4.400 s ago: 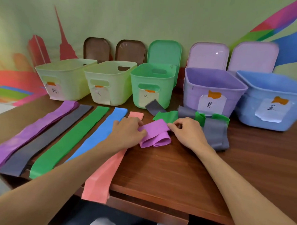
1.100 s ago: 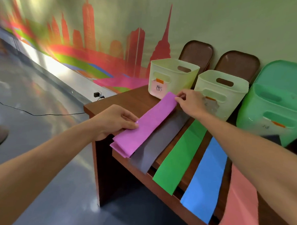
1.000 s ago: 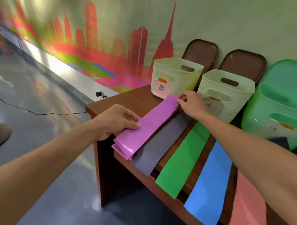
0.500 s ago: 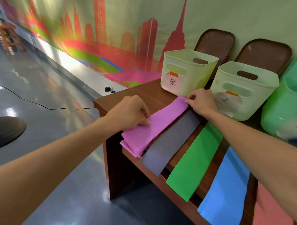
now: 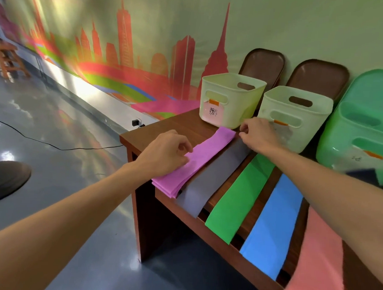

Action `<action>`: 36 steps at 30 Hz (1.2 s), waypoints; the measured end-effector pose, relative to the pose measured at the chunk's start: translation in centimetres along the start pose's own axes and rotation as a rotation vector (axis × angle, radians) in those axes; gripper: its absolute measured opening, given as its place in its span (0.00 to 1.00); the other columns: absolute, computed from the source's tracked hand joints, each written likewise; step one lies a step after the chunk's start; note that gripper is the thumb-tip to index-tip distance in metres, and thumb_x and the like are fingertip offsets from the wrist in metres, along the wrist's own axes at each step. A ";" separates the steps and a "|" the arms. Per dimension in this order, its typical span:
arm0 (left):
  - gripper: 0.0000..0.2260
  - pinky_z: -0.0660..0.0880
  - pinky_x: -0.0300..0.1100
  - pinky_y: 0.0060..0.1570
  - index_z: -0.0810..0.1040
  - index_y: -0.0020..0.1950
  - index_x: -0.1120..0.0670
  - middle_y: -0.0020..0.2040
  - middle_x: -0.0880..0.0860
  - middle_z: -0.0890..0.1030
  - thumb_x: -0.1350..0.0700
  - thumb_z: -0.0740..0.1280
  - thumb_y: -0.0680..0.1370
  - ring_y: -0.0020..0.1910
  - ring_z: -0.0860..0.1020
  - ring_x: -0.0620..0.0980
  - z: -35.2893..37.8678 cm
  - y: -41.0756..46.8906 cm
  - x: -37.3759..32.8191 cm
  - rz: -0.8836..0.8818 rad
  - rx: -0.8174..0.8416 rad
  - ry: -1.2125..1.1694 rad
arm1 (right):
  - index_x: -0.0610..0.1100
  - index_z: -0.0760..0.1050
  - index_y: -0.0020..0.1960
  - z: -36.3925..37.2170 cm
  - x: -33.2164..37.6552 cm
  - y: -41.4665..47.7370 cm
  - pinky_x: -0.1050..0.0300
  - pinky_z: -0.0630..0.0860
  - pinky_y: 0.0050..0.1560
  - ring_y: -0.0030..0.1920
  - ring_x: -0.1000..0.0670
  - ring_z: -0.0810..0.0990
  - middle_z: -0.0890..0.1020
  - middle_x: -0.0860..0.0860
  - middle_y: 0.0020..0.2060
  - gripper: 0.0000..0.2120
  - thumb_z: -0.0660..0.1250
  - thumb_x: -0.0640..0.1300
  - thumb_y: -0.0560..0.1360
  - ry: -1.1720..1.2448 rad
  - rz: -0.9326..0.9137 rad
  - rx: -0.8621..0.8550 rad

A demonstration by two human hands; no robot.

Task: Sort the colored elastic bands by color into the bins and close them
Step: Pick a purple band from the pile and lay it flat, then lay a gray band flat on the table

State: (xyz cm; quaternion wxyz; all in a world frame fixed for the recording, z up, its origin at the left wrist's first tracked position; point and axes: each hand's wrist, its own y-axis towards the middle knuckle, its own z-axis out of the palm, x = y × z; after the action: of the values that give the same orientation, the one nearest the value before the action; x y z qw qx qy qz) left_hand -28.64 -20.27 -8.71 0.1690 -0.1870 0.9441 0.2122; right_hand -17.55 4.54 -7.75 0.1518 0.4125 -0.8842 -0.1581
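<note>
Purple elastic band (image 5: 204, 155) lies flat at left end of wooden table (image 5: 182, 124), layered, near end overhanging the front edge. Left hand (image 5: 166, 154), fingers curled, pinches its left edge near the middle. Right hand (image 5: 258, 134) pinches the far corner, just in front of the pale green bin (image 5: 229, 100). Grey band (image 5: 215, 174) touches it on the right, then green band (image 5: 239, 195), blue band (image 5: 273, 216), pink band (image 5: 319, 255), all draped over the edge.

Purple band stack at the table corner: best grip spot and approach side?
Pinch the near end of the purple band, coming from the front: it overhangs the table edge, so likely the only free underside. Elsewhere the layers lie flat on the wood.
</note>
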 end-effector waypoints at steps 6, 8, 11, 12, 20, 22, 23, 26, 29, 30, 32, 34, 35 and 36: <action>0.07 0.67 0.27 0.39 0.81 0.51 0.51 0.46 0.48 0.77 0.58 0.69 0.74 0.42 0.75 0.42 0.2 -1.4 -5.8 0.184 0.034 -0.157 | 0.44 0.82 0.47 -6.9 -3.2 -5.7 0.59 0.72 0.47 0.45 0.53 0.77 0.83 0.48 0.48 0.05 0.68 0.42 0.75 -0.032 -0.159 0.235; 0.07 0.68 0.27 0.40 0.81 0.52 0.52 0.47 0.50 0.78 0.58 0.68 0.75 0.44 0.76 0.44 0.5 -1.8 -8.3 0.226 0.077 -0.200 | 0.43 0.82 0.51 -9.8 -4.3 -8.5 0.61 0.70 0.46 0.45 0.54 0.76 0.83 0.50 0.47 0.08 0.68 0.45 0.75 -0.083 -0.189 0.415; 0.07 0.70 0.30 0.41 0.80 0.53 0.52 0.46 0.48 0.79 0.55 0.68 0.76 0.43 0.76 0.43 1.2 -2.5 -12.1 0.295 0.170 -0.225 | 0.45 0.82 0.51 -13.5 -7.1 -12.5 0.61 0.69 0.44 0.44 0.55 0.77 0.80 0.55 0.42 0.08 0.68 0.46 0.75 -0.145 -0.152 0.448; 0.07 0.69 0.28 0.40 0.80 0.54 0.51 0.45 0.47 0.78 0.55 0.67 0.77 0.43 0.75 0.41 1.4 -2.8 -13.2 0.325 0.193 -0.229 | 0.45 0.82 0.51 -14.5 -8.1 -13.9 0.61 0.69 0.44 0.44 0.54 0.77 0.80 0.55 0.41 0.08 0.68 0.46 0.75 -0.145 -0.133 0.422; 0.07 0.69 0.27 0.43 0.79 0.54 0.52 0.47 0.49 0.80 0.56 0.66 0.77 0.46 0.76 0.43 4.0 -4.3 -22.0 0.516 0.328 -0.317 | 0.44 0.83 0.50 -20.8 -15.1 -23.5 0.61 0.72 0.48 0.45 0.54 0.80 0.84 0.51 0.46 0.07 0.68 0.45 0.75 -0.158 0.089 0.318; 0.07 0.69 0.24 0.41 0.80 0.54 0.52 0.46 0.46 0.79 0.56 0.66 0.77 0.43 0.75 0.39 5.5 -4.6 -24.3 0.531 0.353 -0.370 | 0.44 0.83 0.49 -21.8 -16.8 -25.3 0.59 0.74 0.50 0.45 0.54 0.80 0.84 0.51 0.46 0.07 0.68 0.45 0.75 -0.141 0.146 0.297; 0.07 0.68 0.23 0.41 0.80 0.54 0.52 0.46 0.46 0.78 0.56 0.66 0.77 0.43 0.74 0.38 6.5 -4.8 -25.5 0.536 0.369 -0.398 | 0.44 0.83 0.49 -22.2 -17.7 -26.1 0.58 0.75 0.52 0.46 0.54 0.80 0.84 0.51 0.46 0.07 0.68 0.44 0.75 -0.119 0.176 0.285; 0.08 0.69 0.27 0.47 0.80 0.55 0.51 0.48 0.45 0.79 0.55 0.66 0.77 0.48 0.75 0.40 9.8 -5.2 -28.7 0.514 0.426 -0.458 | 0.44 0.83 0.47 -23.0 -20.5 -28.4 0.57 0.77 0.54 0.45 0.55 0.81 0.85 0.51 0.45 0.05 0.68 0.43 0.75 -0.021 0.251 0.200; 0.08 0.70 0.30 0.50 0.80 0.55 0.49 0.50 0.45 0.80 0.54 0.66 0.77 0.51 0.76 0.41 13.2 -5.2 -31.5 0.481 0.464 -0.473 | 0.45 0.83 0.46 -22.8 -23.6 -30.8 0.62 0.75 0.52 0.44 0.56 0.81 0.84 0.53 0.43 0.05 0.69 0.42 0.74 0.038 0.327 0.032; 0.08 0.70 0.31 0.51 0.81 0.54 0.49 0.50 0.46 0.80 0.54 0.66 0.76 0.50 0.76 0.42 14.3 -5.1 -32.4 0.470 0.466 -0.486 | 0.46 0.83 0.46 -22.5 -24.7 -31.5 0.63 0.74 0.51 0.43 0.57 0.80 0.84 0.54 0.42 0.04 0.69 0.43 0.74 0.070 0.359 -0.030; 0.07 0.69 0.28 0.50 0.81 0.54 0.49 0.48 0.46 0.81 0.55 0.67 0.76 0.49 0.77 0.43 16.1 -4.8 -34.1 0.458 0.454 -0.514 | 0.47 0.83 0.45 -21.7 -26.8 -32.6 0.63 0.74 0.49 0.41 0.60 0.79 0.84 0.55 0.40 0.04 0.70 0.43 0.74 0.153 0.410 -0.146; 0.08 0.68 0.27 0.48 0.80 0.55 0.50 0.48 0.47 0.81 0.55 0.67 0.76 0.49 0.77 0.44 17.4 -4.4 -35.8 0.450 0.425 -0.525 | 0.48 0.83 0.45 -20.7 -28.4 -33.4 0.67 0.73 0.47 0.40 0.61 0.79 0.84 0.55 0.40 0.03 0.70 0.42 0.74 0.217 0.454 -0.253; 0.09 0.69 0.28 0.49 0.80 0.55 0.50 0.48 0.48 0.80 0.55 0.67 0.76 0.49 0.77 0.44 18.0 -4.1 -36.6 0.444 0.407 -0.531 | 0.47 0.83 0.45 -20.3 -29.0 -33.7 0.71 0.71 0.46 0.40 0.60 0.79 0.83 0.55 0.40 0.03 0.70 0.42 0.74 0.242 0.472 -0.302; 0.09 0.69 0.30 0.49 0.80 0.56 0.52 0.49 0.49 0.80 0.56 0.67 0.76 0.48 0.77 0.45 18.5 -3.8 -37.4 0.431 0.389 -0.536 | 0.46 0.83 0.46 -19.8 -29.4 -33.8 0.75 0.69 0.44 0.42 0.59 0.79 0.83 0.55 0.40 0.04 0.69 0.42 0.74 0.262 0.488 -0.347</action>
State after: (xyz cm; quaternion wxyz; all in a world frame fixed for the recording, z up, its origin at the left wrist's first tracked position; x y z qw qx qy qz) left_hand 10.00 -4.36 -10.86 0.3936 0.1132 0.9067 0.1012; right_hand 31.48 3.74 -7.60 0.3658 0.1733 -0.8898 -0.2109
